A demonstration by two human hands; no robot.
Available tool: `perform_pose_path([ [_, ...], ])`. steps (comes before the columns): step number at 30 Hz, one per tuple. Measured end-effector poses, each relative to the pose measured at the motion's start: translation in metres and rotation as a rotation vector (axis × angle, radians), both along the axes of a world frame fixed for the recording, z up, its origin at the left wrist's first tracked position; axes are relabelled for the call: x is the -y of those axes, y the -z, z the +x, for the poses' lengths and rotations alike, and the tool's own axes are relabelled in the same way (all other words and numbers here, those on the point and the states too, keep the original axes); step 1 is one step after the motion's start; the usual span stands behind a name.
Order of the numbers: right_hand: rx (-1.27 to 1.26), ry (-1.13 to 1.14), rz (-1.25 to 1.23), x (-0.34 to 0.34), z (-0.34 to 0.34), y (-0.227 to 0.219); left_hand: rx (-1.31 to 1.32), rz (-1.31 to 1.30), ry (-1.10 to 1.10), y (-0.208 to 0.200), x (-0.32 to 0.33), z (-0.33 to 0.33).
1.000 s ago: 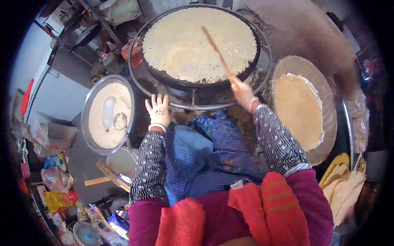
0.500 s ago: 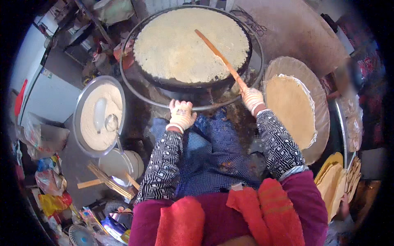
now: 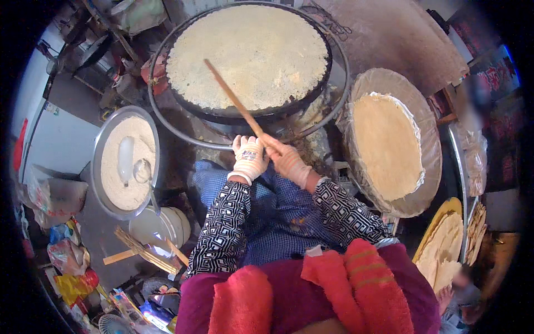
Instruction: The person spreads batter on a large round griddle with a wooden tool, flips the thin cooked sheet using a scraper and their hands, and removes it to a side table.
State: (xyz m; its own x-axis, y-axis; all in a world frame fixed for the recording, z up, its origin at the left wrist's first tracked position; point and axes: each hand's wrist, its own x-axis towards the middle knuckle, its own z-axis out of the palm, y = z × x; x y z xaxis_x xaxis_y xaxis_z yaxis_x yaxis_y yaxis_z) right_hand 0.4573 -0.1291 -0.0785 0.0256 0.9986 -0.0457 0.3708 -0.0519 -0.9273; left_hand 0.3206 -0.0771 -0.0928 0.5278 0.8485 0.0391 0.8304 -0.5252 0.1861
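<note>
My right hand [image 3: 289, 162], in a pale glove, is closed around the lower end of a long wooden spatula [image 3: 229, 92]. Its blade slants up to the left, over the near part of a wide round griddle [image 3: 194, 109]. A thin, pale layer of batter [image 3: 250, 53] with a ragged edge covers the griddle. Just beside the right hand, my gloved left hand [image 3: 249, 160] has its fingers curled over the near side of the metal ring [image 3: 192, 139] that surrounds the griddle. Part of its grip is hidden.
At left, a metal basin [image 3: 98, 167] of pale batter holds a ladle [image 3: 142, 171], above a white bucket [image 3: 181, 225]. To the right, a plastic-lined round tray [image 3: 425, 111] carries a large flat pancake [image 3: 386, 147]. More flatbreads [image 3: 445, 245] stand at lower right.
My right hand has moved left and toward me, bringing the spatula with it, and is now beside my left hand. The left hand stays at the ring; the whole view has shifted slightly.
</note>
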Motion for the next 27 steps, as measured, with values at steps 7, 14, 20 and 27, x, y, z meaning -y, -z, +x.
perform_pose_path([
  [7, 0.948, -0.309, -0.145, -0.015, 0.049, -0.046, 0.011, 0.079, -0.035, 0.003, -0.015, -0.038],
  [14, 1.094, -0.096, -0.157, -0.062, 0.171, -0.041, -0.274, 0.087, -0.133, 0.011, -0.070, -0.118],
  [20, 1.005, 0.105, -0.030, -0.128, 0.253, -0.004, -0.456, -0.028, -0.071, -0.016, -0.130, -0.161],
  [27, 0.943, 0.301, -0.101, -0.225, 0.321, 0.006, -0.537, 0.207, 0.103, -0.006, -0.193, -0.217],
])
